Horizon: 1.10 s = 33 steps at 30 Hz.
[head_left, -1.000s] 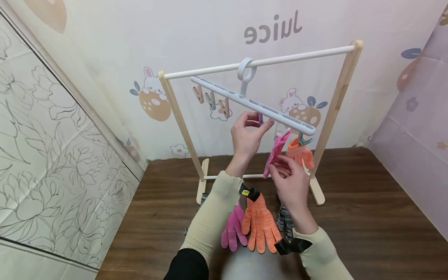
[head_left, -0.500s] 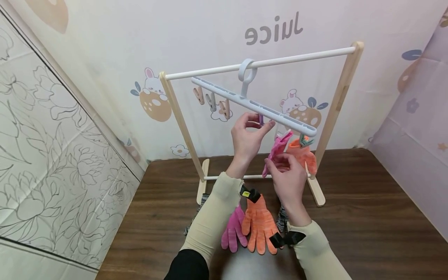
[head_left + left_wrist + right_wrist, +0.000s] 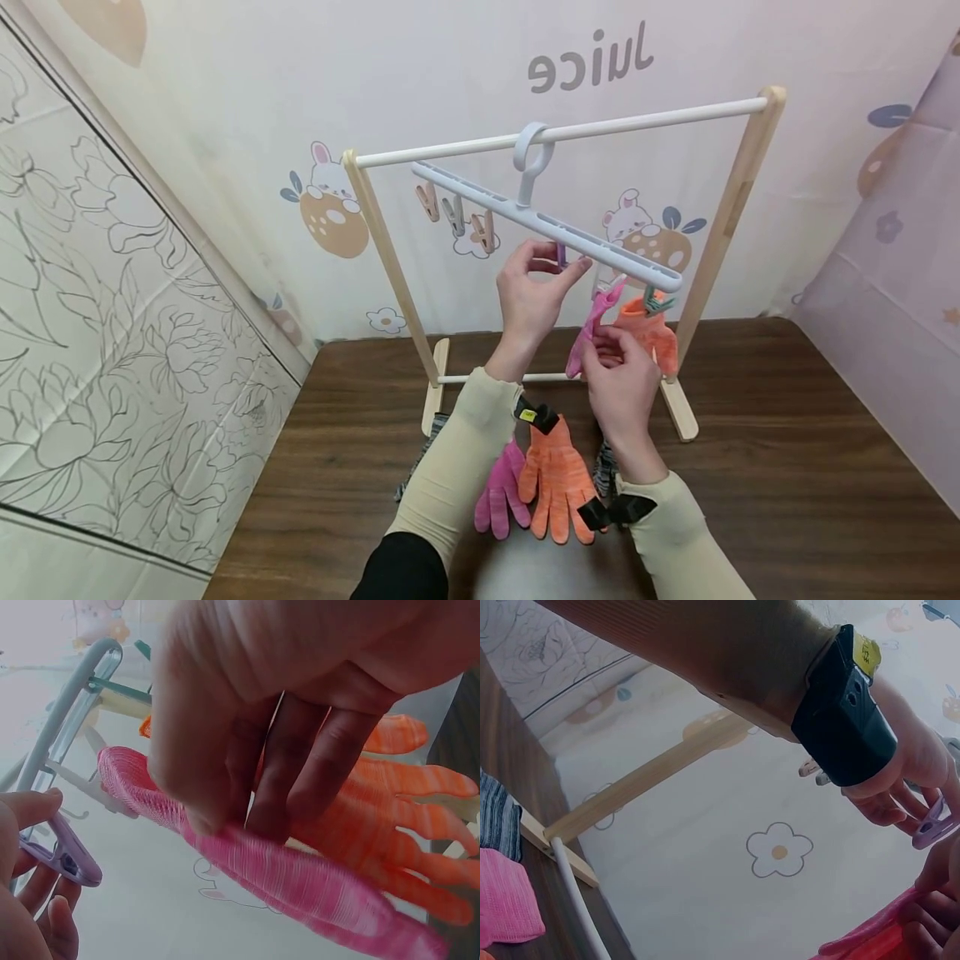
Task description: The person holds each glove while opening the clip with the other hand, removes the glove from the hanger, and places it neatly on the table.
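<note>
Under the white hanger [image 3: 547, 225], my left hand [image 3: 528, 287] pinches a purple clothespin [image 3: 66, 855] that hangs from the bar. My right hand [image 3: 621, 375] pinches the pink glove [image 3: 592, 329] partway down its length. A white clothespin [image 3: 606, 284] is at the glove's cuff, in the head view. Beside it an orange glove [image 3: 652, 329] hangs from a green clothespin [image 3: 657, 301], its fingers spread behind the pink one in the left wrist view. The right wrist view shows the left hand [image 3: 900, 780] on the purple clothespin and part of the right hand [image 3: 934, 907] at the lower right edge.
The hanger hooks over the white rod [image 3: 637, 125] of a wooden rack [image 3: 390, 267]. Several other clothespins [image 3: 454, 217] hang at its left end. On the dark table [image 3: 322, 500] lie a pink glove [image 3: 501, 496], an orange glove [image 3: 558, 483] and grey striped gloves [image 3: 604, 471], partly under the arms.
My right hand has shifted slightly left and up along the pink glove. My left hand keeps its pinch on the purple clothespin. The hanging orange glove has swung a little.
</note>
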Each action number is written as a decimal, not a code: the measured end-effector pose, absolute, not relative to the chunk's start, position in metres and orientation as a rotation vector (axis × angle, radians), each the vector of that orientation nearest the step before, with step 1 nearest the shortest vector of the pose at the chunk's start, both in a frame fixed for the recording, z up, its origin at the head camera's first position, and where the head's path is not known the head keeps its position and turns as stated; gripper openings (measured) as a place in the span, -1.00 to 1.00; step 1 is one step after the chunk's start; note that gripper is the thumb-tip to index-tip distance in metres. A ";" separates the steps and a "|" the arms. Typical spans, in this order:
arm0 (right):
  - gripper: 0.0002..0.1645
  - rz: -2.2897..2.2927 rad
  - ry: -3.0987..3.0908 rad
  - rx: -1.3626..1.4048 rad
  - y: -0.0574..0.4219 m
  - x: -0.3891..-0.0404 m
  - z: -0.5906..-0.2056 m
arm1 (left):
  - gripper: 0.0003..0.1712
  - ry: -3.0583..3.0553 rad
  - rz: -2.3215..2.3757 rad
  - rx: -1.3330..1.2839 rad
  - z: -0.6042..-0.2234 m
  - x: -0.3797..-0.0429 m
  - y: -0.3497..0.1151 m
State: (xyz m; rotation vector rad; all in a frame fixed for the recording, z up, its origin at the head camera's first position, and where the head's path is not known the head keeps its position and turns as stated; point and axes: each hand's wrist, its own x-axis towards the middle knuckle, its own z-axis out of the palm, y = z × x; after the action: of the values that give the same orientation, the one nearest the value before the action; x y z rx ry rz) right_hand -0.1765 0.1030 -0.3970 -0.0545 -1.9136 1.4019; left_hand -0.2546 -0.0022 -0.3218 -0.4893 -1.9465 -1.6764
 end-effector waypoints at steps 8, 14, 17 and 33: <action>-0.84 1.379 -1.917 -0.015 0.106 -0.173 -0.399 | -0.63 -1.969 -1.621 -0.469 -0.323 -0.255 -0.004; -0.84 1.386 -1.925 0.012 0.105 -0.172 -0.398 | -0.60 -1.969 -1.622 -0.452 -0.323 -0.254 -0.006; -0.83 1.379 -1.931 0.014 0.106 -0.171 -0.398 | -0.60 -1.963 -1.632 -0.454 -0.324 -0.253 -0.006; -0.82 1.345 -1.961 0.003 0.112 -0.167 -0.400 | -0.72 -1.981 -1.659 -0.581 -0.334 -0.239 0.001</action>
State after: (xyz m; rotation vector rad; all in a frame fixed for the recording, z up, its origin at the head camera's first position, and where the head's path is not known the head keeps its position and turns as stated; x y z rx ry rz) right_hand -0.1674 0.1122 -0.4004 0.0027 -1.9614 1.3445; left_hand -0.2393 0.0012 -0.3344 -0.5806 -1.9815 -1.6593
